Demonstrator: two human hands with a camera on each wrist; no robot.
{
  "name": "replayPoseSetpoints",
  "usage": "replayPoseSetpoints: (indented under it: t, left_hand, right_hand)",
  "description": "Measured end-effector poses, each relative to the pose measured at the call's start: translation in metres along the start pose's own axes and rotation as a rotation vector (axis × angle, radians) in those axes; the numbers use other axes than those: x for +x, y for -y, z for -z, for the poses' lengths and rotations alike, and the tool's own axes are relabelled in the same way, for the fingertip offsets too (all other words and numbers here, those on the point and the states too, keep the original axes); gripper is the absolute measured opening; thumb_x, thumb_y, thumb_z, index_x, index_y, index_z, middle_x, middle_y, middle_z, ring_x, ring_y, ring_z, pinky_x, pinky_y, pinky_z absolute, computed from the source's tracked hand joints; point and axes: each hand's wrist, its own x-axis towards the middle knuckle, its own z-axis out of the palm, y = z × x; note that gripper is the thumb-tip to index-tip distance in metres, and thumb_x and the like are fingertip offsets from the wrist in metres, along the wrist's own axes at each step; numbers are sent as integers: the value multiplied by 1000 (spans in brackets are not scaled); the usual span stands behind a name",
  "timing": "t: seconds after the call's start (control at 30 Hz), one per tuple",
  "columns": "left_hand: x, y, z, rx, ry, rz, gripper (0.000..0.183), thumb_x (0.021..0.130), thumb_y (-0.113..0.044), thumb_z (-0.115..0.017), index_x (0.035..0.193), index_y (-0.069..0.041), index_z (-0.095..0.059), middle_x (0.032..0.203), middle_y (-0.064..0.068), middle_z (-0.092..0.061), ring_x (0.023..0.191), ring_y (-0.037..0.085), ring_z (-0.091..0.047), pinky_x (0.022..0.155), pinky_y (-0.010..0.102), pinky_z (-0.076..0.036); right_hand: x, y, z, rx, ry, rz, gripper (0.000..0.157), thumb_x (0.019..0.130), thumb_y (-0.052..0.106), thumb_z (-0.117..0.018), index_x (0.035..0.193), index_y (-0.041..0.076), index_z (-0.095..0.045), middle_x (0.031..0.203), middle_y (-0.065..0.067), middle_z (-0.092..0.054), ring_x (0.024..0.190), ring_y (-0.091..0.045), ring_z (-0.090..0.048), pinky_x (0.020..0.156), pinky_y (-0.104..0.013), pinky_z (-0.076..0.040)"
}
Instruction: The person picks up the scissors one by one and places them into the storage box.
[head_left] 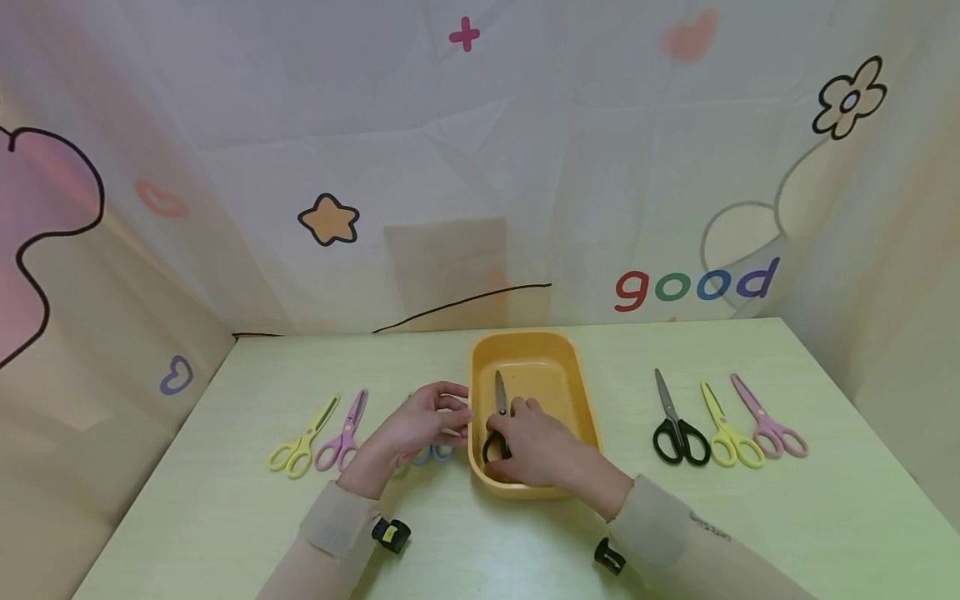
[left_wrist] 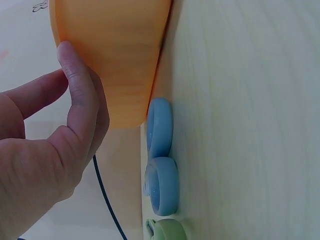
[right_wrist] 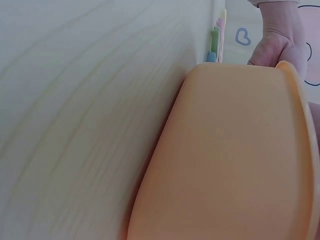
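An orange-yellow plastic tray [head_left: 534,348] stands on the table in the head view. Inside it, along the left side, lies a pair of black-handled scissors [head_left: 501,392], blades toward the back wall. My right hand [head_left: 536,446] reaches over the tray and holds these scissors by the handles, partly covering them. My left hand [head_left: 427,421] touches the tray's left outer wall with extended fingertips. Just below the left hand are blue scissors [left_wrist: 162,185] and green scissors [left_wrist: 170,229], mostly hidden in the head view. The right wrist view shows the tray's outer wall [right_wrist: 235,150], not the right fingers.
Yellow scissors [head_left: 300,446] and purple scissors [head_left: 347,433] lie left of the tray. To the right are black scissors [head_left: 678,429], yellow scissors [head_left: 731,433] and purple scissors [head_left: 772,429]. A printed curtain [head_left: 450,167] hangs behind the pale green table [head_left: 480,550].
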Motion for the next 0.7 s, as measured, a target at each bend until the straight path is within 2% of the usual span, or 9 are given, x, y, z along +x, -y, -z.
replayPoseSetpoints:
  t: [0.1,0.27,0.53,0.7]
  left_hand:
    - [0,0,0,1,5,-2,42,103,2,-58,141,11,-40,113,22,-58,81,18,-64,74,31,-61]
    - [0,0,1,5,12,-4,44,103,1,-58,141,12,-39,118,26,-57,82,18,-65,76,33,-61]
    - [0,-1,1,-18,15,-9,42,102,2,-58,140,11,-40,111,20,-58,80,18,-65,73,31,-61]
    - [0,0,1,-20,19,-2,44,102,2,-58,140,12,-39,115,24,-58,81,18,-65,75,32,-61]
  right_hand:
    - [-3,-1,2,-22,-52,19,44,92,39,-76,123,9,-68,108,-16,-58,94,-29,-51,70,-40,-54]
    - [-9,-4,7,29,-139,42,32,93,29,-76,116,7,-70,104,-14,-60,90,-27,-51,66,-38,-51]
    - [-17,-11,14,89,-209,74,24,93,23,-77,110,6,-71,103,-11,-63,88,-23,-56,74,-37,-53]
    - [-24,-12,15,89,-241,78,20,94,23,-75,107,8,-71,104,-10,-64,88,-22,-59,77,-38,-55]
